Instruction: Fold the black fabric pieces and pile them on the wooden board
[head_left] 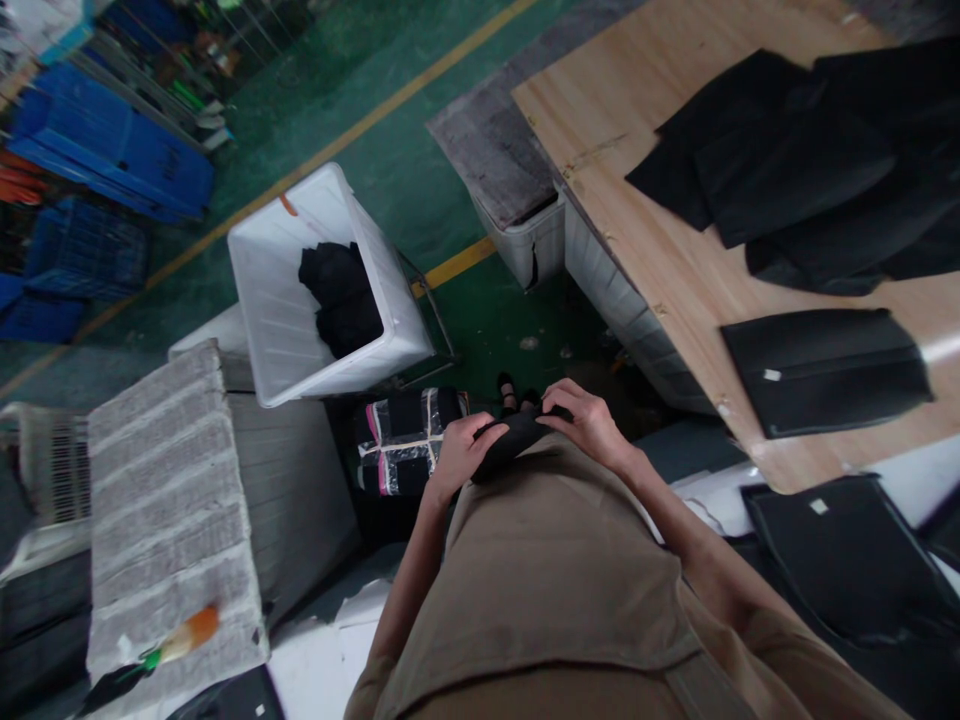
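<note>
Both my hands hold a piece of black fabric (511, 440) in front of my brown apron (547, 560). My left hand (463, 452) pinches its left end between thumb and fingers. At the other end, my right hand (583, 418) grips the fabric's edge, thumb against fingers. The cloth spans the short gap between the hands, and its lower part is hidden against the apron. A taped bundle of dark material (409, 440) lies below, just left of my left hand.
A white bin (300, 350) with black cloth inside stands ahead left. To the right, a wooden table (600, 130) carries black fabric pieces (810, 160) and a flat black panel (829, 370). A grey striped-topped box (165, 500) is at left. Blue crates (112, 140) stand far left.
</note>
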